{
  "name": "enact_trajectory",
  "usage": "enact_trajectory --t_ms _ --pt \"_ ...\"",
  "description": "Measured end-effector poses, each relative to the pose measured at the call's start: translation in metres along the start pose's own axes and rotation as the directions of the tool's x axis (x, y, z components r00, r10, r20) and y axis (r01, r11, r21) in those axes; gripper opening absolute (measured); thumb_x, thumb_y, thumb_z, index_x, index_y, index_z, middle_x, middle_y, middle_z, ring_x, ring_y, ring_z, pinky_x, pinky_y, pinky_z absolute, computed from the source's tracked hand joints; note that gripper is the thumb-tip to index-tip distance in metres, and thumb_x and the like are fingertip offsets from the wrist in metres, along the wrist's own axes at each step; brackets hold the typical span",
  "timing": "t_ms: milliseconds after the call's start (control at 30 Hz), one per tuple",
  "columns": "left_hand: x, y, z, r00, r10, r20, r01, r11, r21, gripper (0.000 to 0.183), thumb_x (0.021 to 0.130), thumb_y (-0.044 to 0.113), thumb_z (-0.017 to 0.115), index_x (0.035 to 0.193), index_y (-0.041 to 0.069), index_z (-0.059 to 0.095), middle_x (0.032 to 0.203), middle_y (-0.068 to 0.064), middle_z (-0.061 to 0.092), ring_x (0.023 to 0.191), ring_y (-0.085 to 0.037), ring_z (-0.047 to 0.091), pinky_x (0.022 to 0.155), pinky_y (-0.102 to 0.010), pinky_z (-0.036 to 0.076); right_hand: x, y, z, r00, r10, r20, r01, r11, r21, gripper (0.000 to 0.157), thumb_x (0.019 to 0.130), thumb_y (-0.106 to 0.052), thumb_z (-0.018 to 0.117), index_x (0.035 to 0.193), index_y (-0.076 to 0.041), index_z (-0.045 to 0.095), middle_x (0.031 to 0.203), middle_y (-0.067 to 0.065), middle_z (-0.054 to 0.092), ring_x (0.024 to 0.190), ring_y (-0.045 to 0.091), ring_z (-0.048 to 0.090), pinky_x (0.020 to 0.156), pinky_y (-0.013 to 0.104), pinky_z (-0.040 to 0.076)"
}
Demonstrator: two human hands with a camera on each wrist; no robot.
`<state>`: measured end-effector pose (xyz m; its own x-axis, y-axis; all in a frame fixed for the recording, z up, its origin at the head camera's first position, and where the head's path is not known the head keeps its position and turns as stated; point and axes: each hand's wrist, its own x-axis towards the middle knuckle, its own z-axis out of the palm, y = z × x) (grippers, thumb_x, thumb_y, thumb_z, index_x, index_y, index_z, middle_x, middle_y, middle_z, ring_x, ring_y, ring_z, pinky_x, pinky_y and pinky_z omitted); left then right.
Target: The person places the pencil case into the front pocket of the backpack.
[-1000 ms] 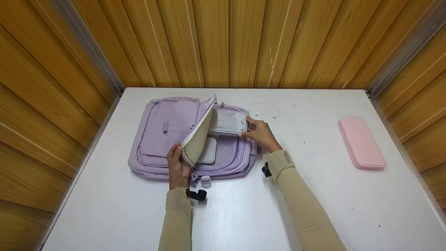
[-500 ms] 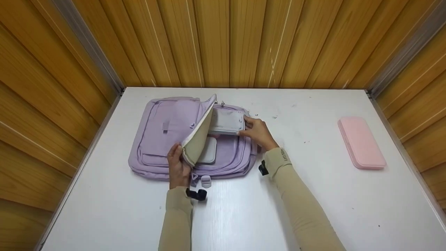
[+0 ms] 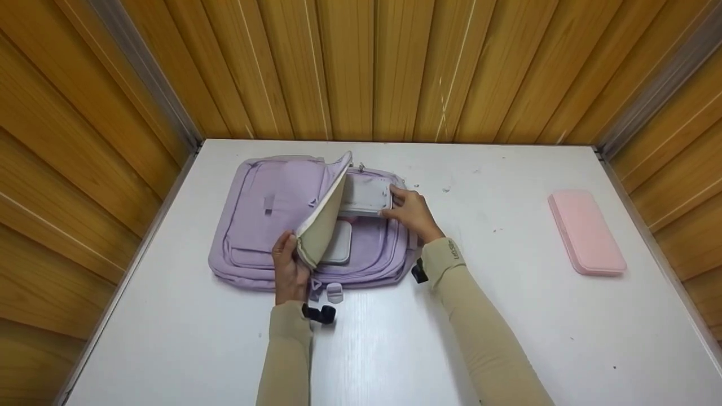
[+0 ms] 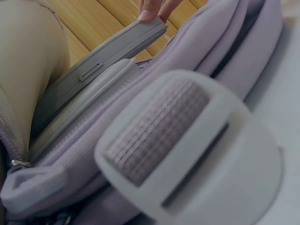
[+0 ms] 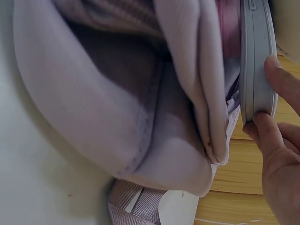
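Note:
A lilac backpack (image 3: 259, 225) lies on the white table with its main compartment unzipped. My left hand (image 3: 290, 270) grips the near edge of the raised flap (image 3: 321, 225), its pale lining facing right. At the compartment's far side, my right hand (image 3: 414, 214) pinches the right end of a flat grey pencil case (image 3: 366, 194), thumb on one side and fingers on the other. The case's left end is hidden behind the flap. A second, whitish case (image 3: 339, 242) lies inside, partly covered by the flap. Something pink (image 5: 230, 28) shows beside the grey case in the right wrist view.
A pink pencil case (image 3: 586, 231) lies at the table's right side. A strap buckle (image 3: 334, 292) sticks out from the backpack's near edge and looms large in the left wrist view. Wood-look walls (image 3: 389, 67) border the table (image 3: 507, 316).
My right hand has moved a little to the left, pushing the grey case further under the flap. The left hand keeps the flap raised in the same place.

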<state>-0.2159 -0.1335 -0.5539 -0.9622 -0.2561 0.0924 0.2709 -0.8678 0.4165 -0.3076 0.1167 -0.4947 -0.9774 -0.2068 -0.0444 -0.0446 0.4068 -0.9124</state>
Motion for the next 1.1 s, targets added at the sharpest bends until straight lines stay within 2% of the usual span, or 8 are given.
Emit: enact_trajectory --t_ms 200,533,700,867,1100 --pt "-0.001 0.000 0.001 1.000 -0.007 0.017 0.008 0.999 -0.042 0.014 0.069 0.008 0.082 0.081 0.009 0.076 0.080 -0.002 0.069 0.075 -0.012 0.068 0.070 -0.022 0.056 0.000 -0.002 0.005 1.000 0.016 -0.004 -0.016 1.000 0.012 0.080 0.077 -0.006 0.078 0.144 0.002 0.035 0.146 0.020 0.041 0.133 0.027 0.045 0.107 0.032 0.041" --pt "0.000 0.000 0.000 1.000 -0.016 -0.013 0.016 1.000 -0.005 0.014 0.068 0.008 0.083 0.080 0.011 0.075 0.077 0.001 0.068 0.072 -0.011 0.066 0.068 -0.021 0.055 0.006 -0.003 0.010 1.000 -0.014 0.000 0.014 0.999 0.033 0.079 0.077 -0.002 0.077 0.143 0.005 0.034 0.147 0.022 0.037 0.133 0.030 0.043 0.107 0.032 0.040" --pt "0.001 -0.001 0.000 1.000 0.002 0.006 -0.002 1.000 0.013 0.012 0.071 0.007 0.082 0.080 0.011 0.075 0.077 0.001 0.067 0.072 -0.009 0.066 0.068 -0.020 0.055 0.008 -0.005 0.013 1.000 -0.016 0.001 0.016 1.000 0.027 0.080 0.077 -0.004 0.078 0.143 0.003 0.034 0.148 0.021 0.037 0.133 0.030 0.044 0.107 0.032 0.040" --pt "0.000 -0.001 -0.002 1.000 -0.004 0.016 0.004 1.000 0.006 0.014 0.070 0.008 0.083 0.080 0.011 0.075 0.077 0.001 0.067 0.072 -0.010 0.066 0.068 -0.020 0.055 0.010 -0.006 0.017 1.000 -0.025 -0.010 0.025 0.999 0.020 0.079 0.076 -0.005 0.078 0.143 0.003 0.036 0.148 0.020 0.038 0.133 0.030 0.045 0.108 0.032 0.039" --pt "0.000 -0.001 -0.004 1.000 -0.004 0.030 0.003 1.000 0.022 0.011 0.072 0.009 0.081 0.082 0.011 0.075 0.079 0.001 0.067 0.074 -0.010 0.066 0.070 -0.021 0.055 0.012 -0.008 0.024 0.998 -0.070 -0.001 0.070 0.996 0.046 0.076 0.076 0.001 0.075 0.141 0.008 0.036 0.147 0.023 0.038 0.134 0.032 0.043 0.109 0.033 0.039"
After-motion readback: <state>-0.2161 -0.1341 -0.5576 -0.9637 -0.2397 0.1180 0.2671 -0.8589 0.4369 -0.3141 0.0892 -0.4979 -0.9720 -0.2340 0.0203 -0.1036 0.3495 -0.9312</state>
